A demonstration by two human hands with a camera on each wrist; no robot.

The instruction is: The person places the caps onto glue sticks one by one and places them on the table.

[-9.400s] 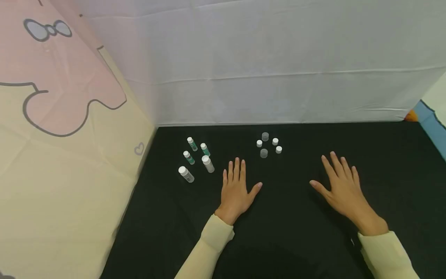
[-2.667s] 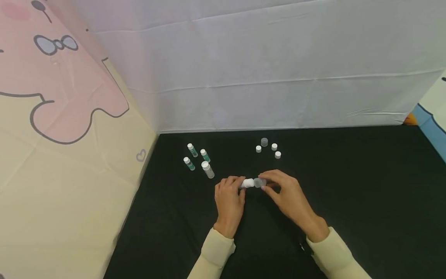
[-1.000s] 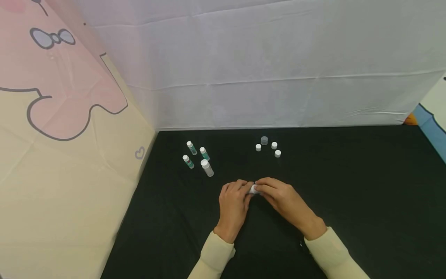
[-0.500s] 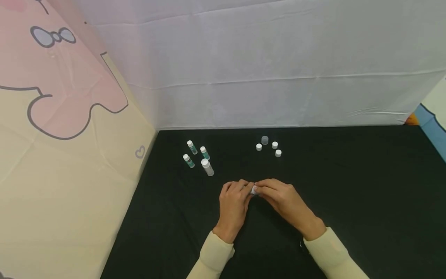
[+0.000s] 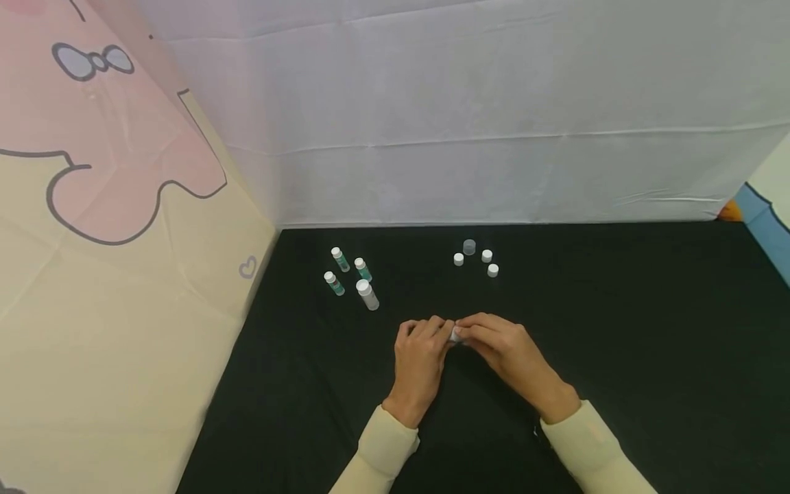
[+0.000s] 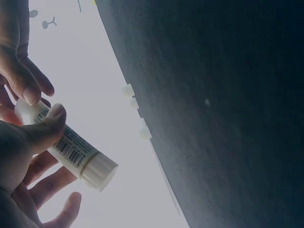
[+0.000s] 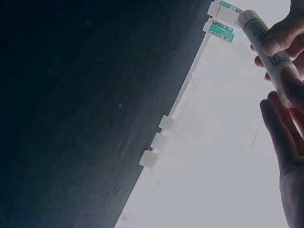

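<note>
- Black tabletop (image 5: 617, 329), white cloth backdrop (image 5: 432, 103) behind.
- Left hand (image 5: 421, 363): I see it curled round a labelled bottle (image 6: 76, 149), located between both hands, over the tabletop.
- Right hand (image 5: 515, 357): pinches the bottle's other end.
- Beyond, to the left: one larger bottle (image 5: 369, 296), three green-labelled bottles (image 5: 363, 269), all upright.
- Beyond, ahead: three white caps (image 5: 492, 271), one translucent cap (image 5: 469, 248).
</note>
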